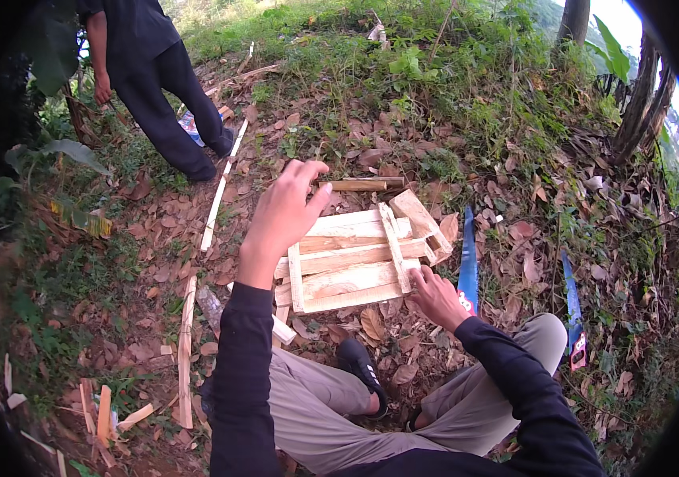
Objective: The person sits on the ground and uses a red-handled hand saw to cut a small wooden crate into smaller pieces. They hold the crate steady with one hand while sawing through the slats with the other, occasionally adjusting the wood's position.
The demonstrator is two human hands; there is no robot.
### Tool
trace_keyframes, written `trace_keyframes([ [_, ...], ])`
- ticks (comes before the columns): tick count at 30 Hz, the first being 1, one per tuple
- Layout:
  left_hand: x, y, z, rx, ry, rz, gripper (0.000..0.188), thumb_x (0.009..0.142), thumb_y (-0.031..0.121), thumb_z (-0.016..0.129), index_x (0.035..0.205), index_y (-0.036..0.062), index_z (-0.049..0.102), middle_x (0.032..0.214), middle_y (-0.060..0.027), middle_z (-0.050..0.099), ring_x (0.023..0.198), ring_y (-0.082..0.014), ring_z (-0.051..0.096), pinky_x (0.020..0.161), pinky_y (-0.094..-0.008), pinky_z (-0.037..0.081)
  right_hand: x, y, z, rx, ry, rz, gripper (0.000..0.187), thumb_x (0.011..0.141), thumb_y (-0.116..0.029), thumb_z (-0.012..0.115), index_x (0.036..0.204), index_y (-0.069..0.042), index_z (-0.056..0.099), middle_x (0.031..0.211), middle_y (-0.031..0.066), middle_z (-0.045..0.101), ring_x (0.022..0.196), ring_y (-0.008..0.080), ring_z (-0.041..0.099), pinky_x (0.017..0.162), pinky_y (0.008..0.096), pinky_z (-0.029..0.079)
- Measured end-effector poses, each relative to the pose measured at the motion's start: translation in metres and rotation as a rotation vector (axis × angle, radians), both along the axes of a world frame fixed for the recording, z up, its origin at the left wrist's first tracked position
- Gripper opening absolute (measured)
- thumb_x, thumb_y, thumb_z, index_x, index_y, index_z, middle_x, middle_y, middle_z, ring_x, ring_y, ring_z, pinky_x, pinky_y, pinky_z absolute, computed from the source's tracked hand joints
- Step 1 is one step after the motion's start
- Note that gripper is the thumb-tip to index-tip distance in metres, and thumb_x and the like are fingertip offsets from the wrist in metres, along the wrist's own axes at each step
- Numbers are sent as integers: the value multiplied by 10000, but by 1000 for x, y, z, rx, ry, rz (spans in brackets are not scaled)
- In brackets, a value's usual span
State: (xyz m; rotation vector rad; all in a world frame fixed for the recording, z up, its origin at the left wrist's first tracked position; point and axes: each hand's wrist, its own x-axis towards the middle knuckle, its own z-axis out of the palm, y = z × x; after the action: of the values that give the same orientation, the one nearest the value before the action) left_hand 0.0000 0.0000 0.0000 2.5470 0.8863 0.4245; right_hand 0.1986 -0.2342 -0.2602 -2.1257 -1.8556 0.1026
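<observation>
In front of my crouched legs lies a small panel of pale wooden slats [351, 280], with a narrow crosspiece [395, 246] near its right side and another crosspiece [295, 278] at its left end. My left hand [287, 211] is raised over the panel's far left corner, its fingers and thumb apart with nothing between them. At the near right corner, the bent fingers of my right hand [437, 297] grip the panel's edge by the foot of the right crosspiece. A short wood block [419, 219] lies against the far right corner.
Two blue-bladed handsaws, a nearer saw [467, 262] and a farther saw [571, 306], lie to the right. Long wood strips [224, 187] and offcuts [104, 413] are on the leafy ground at left. A person [152, 79] in dark clothes stands at far left. A brown stick [359, 184] lies beyond the panel.
</observation>
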Motion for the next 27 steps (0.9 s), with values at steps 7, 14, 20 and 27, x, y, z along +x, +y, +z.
trace_keyframes([
  [7,21,11,-174,-65,574,-80,678,886,463,668,1440,131,459,1481,-180,434,1345,-371,468,1080,-520,431,-1,-4,5,-39,23,-37,608,861,-265,737,1349,-80,425,1249,193,512,1035,373,621,817,467,497],
  [14,33,14,-203,-203,736,-80,742,921,541,588,1507,134,383,1558,-202,350,1439,-376,347,1123,-585,357,3,-3,-5,20,7,1,655,869,-323,719,1376,-61,398,1206,209,516,978,360,624,751,462,503],
  [20,37,9,-235,63,510,46,738,993,562,445,1583,170,238,1635,-218,171,1520,-390,144,1166,-680,162,4,0,-11,212,384,-3,688,798,-80,770,1370,-33,391,1225,217,507,932,350,662,782,412,540],
  [27,34,9,-259,101,432,120,672,1015,536,392,1559,154,291,1623,-225,200,1515,-410,143,1172,-685,114,3,4,12,47,935,-202,748,717,-63,824,1345,-38,419,897,121,680,866,197,723,801,316,546],
])
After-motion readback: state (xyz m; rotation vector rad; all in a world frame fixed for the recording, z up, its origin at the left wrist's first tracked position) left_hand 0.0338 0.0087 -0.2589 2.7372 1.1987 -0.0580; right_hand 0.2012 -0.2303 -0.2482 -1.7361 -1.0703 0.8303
